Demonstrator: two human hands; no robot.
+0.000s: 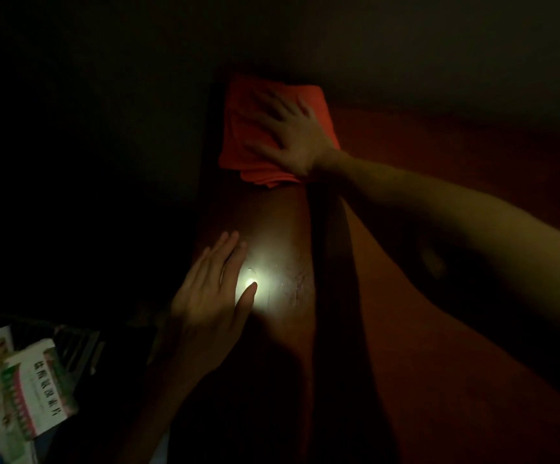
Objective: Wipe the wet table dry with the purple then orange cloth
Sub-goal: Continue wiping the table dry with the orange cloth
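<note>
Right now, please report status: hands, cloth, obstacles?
Right hand flat on folded orange cloth. Left hand flat on dark reddish table. Purple cloth unseen. Nothing blocking.

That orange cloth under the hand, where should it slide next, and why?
Probably toward the person: the right hand presses flat on the orange cloth at the table's far end, while droplets glisten near the left hand.
</note>
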